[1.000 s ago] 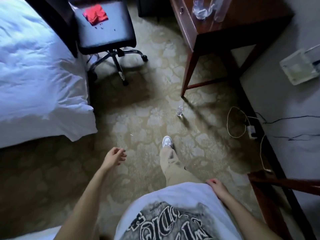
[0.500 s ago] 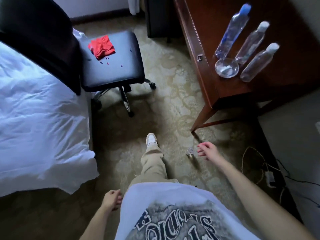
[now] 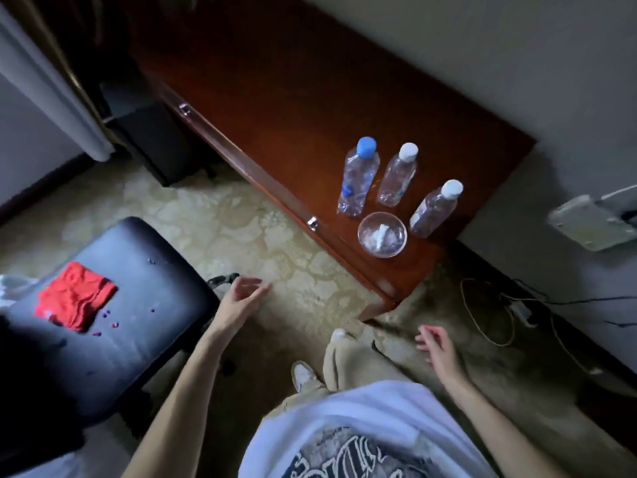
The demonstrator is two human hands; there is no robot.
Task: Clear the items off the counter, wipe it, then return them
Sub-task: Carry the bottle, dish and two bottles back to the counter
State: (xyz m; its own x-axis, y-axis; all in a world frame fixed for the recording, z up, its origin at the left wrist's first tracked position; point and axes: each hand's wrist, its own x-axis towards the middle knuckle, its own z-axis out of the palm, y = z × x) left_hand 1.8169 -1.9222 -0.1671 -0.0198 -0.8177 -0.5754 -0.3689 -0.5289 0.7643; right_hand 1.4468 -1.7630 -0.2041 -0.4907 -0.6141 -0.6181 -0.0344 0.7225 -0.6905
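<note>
On the near end of the dark wooden counter [image 3: 282, 98] stand three clear plastic bottles: one with a blue cap [image 3: 358, 177] and two with white caps [image 3: 398, 174] [image 3: 435, 209]. In front of them sits a small glass bowl [image 3: 382, 235] with something white inside. A red cloth [image 3: 76, 300] lies folded on the black chair seat [image 3: 113, 326] at the left. My left hand [image 3: 241, 298] hovers open over the carpet beside the chair. Lower right, my right hand [image 3: 435, 343] is open too, below the counter's corner. Neither hand holds anything.
Patterned carpet covers the floor. Cables and a plug [image 3: 520, 310] lie by the wall at the right. A white box [image 3: 591, 222] sits against the wall. A dark bin [image 3: 162, 143] stands under the counter's far end, next to a curtain [image 3: 55, 84].
I have walked up to the counter, so the bottles, bowl and chair are much closer. My left hand has come up from my side and opened; my right hand has dropped back.
</note>
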